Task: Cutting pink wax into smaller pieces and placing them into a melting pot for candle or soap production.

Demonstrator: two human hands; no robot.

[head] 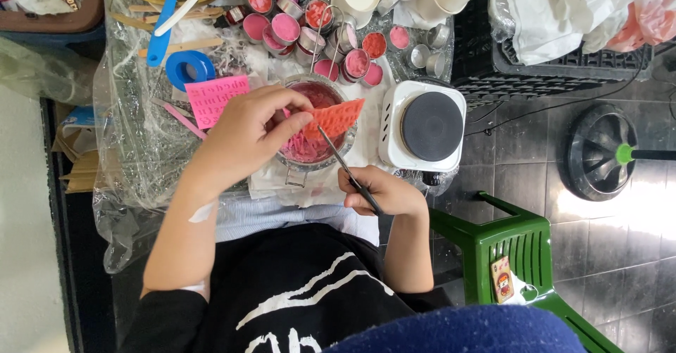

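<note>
The left hand's grip [257,131] is closed, thumb and fingers pinching an orange-red silicone mould sheet [336,117] held over a glass pot of pink wax [310,142]. The right hand's grip [380,191] is wrapped shut around a thin dark-handled tool [348,173], whose tip touches the sheet's near edge. The pot stands on the plastic-covered desk [134,156], just left of a white electric hotplate [422,125]. Farther off sit many small tins of pink and red wax [285,28]. Left of the pot lie a pink mould sheet [215,99] and a blue tape roll [190,68]. A green plastic chair [517,251] stands at right on the tiled floor.
</note>
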